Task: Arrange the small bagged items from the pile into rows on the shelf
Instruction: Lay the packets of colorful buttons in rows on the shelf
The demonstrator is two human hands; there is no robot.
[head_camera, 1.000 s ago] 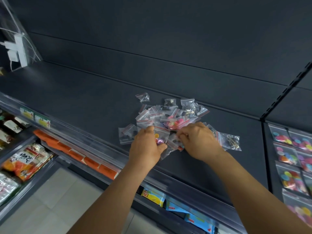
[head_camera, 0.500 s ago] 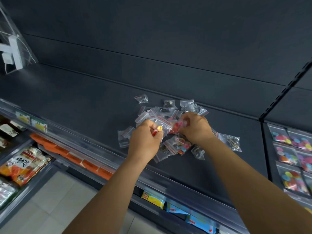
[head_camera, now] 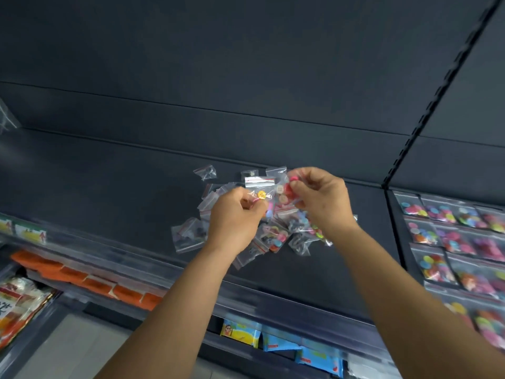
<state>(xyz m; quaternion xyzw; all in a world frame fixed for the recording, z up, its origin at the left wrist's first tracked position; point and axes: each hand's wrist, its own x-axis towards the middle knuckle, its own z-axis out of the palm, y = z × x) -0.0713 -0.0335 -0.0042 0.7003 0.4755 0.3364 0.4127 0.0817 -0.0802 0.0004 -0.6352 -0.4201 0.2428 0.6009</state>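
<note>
A pile of small clear zip bags (head_camera: 276, 236) with coloured buttons and dark bits lies on the dark shelf (head_camera: 109, 181). Above the pile, my left hand (head_camera: 235, 220) pinches a small bag with a yellow button (head_camera: 259, 193). To its right, my right hand (head_camera: 322, 201) pinches a bag of red and cream buttons (head_camera: 282, 191). Both bags are lifted off the pile and nearly touch each other. A single bag (head_camera: 205, 172) lies apart at the pile's back left.
Rows of bagged coloured buttons (head_camera: 451, 236) lie on the adjoining shelf section to the right, past a slotted upright (head_camera: 426, 110). A clear price rail (head_camera: 136, 266) runs along the shelf's front edge. Lower shelves hold orange packs (head_camera: 82, 280) and blue packets (head_camera: 278, 344).
Both hands have risen from the pile, each lifting a bag. The view has tilted up and shifted right.
</note>
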